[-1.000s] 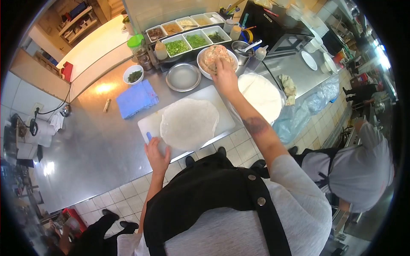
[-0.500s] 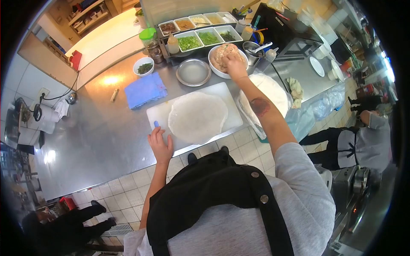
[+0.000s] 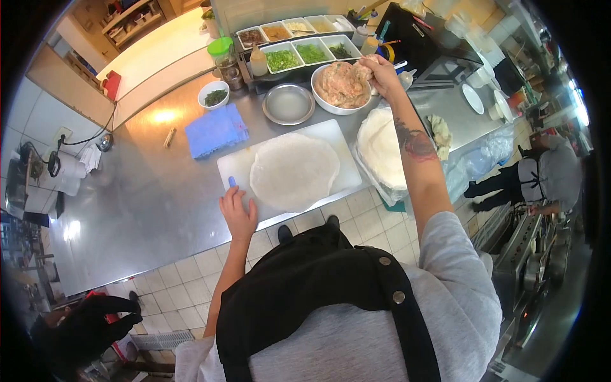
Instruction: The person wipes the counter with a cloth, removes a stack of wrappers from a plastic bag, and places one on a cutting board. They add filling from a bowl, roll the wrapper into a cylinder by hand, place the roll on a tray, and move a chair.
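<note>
My right hand is closed on a lump of pinkish filling at the right rim of a white bowl. More of the filling is heaped in that bowl. My left hand rests with its fingers apart at the lower left edge of the white cutting board, next to a small blue piece. A thin round dough sheet lies flat on the board. To the right, under my right forearm, is a tray with a stack of pale round sheets.
Behind the board are a metal dish, a blue cloth, a small bowl of greens and trays of toppings. A person in grey is at the far right; another in black is at the lower left.
My right hand has lifted out of the bowl's middle and moved right with a lump of filling. My left hand stays in place. The person at the right has shifted.
</note>
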